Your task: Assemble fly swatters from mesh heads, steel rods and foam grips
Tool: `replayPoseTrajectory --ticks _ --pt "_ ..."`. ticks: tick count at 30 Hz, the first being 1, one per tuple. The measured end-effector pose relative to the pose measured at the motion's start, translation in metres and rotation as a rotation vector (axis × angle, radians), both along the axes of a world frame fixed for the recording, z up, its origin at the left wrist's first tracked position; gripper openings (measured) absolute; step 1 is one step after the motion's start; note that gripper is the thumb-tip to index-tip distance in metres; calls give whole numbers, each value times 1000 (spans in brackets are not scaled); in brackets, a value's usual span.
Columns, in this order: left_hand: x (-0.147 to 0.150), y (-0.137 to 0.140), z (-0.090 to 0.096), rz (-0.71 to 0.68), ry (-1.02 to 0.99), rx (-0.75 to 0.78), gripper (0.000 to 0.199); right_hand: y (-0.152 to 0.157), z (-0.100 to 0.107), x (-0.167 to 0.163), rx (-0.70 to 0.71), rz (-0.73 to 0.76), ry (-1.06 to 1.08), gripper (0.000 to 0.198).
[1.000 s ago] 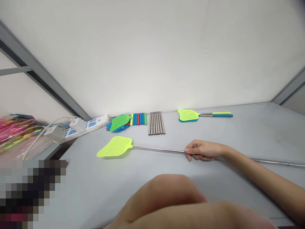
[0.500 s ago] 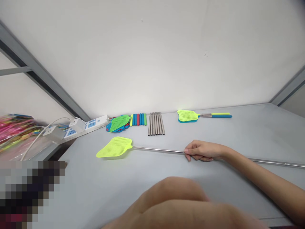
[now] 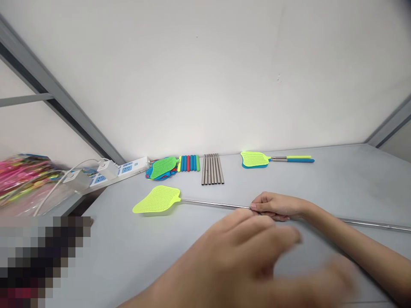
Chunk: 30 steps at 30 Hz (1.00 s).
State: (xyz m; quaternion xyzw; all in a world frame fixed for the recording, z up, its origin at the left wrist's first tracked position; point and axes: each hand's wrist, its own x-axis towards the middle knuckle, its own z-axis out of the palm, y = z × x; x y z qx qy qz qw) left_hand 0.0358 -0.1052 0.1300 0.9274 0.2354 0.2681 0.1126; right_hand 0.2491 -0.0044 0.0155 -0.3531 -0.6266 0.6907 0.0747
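even bright diffuse light, faint shadows; near left hand (image 3: 253,261) motion-blurred; wide-angle bending at edges; pixelated block lower left.

A single head-worn camera looks forward and down across the grey counter (image 3: 337,179) toward the white wall (image 3: 205,77) at its far edge. It sits close above the left hand (image 3: 253,252), which fills the blurred foreground, while the right hand (image 3: 276,205) lies farther out, mid-frame.

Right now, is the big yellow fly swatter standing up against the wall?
No, the yellow fly swatter lies flat on the grey table, with the right hand gripping its long metal rod.
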Motion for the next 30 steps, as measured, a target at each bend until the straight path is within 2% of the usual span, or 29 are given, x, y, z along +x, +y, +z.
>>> replayPoseTrajectory --ticks 1,2,5,8,11,16,20,22,25,30 --pt "0 11 -6 -43 107 13 41 0 0 0 5 0 0 35" --pt "-2 22 -14 -22 190 5 41 1 1 1 8 2 -3 35" --pt "-20 55 -46 135 346 -73 31 2 3 3 0 13 -38 35" --pt "-43 81 -75 218 410 -102 26 5 5 8 1 14 -74 36" --pt "-58 94 -93 257 385 -114 27 7 8 12 42 17 -90 37" --pt "-61 93 -102 272 357 -197 29 5 14 7 148 4 -204 36" --pt "-56 82 -106 248 366 -201 28 -1 18 -11 278 -10 -262 32" --pt "-54 77 -109 248 381 -197 27 -3 18 -22 288 19 -265 31" --pt "-54 73 -110 277 389 -199 28 -4 17 -34 309 38 -274 31" --pt "-57 72 -111 330 387 -192 30 2 16 -49 457 32 -334 32"
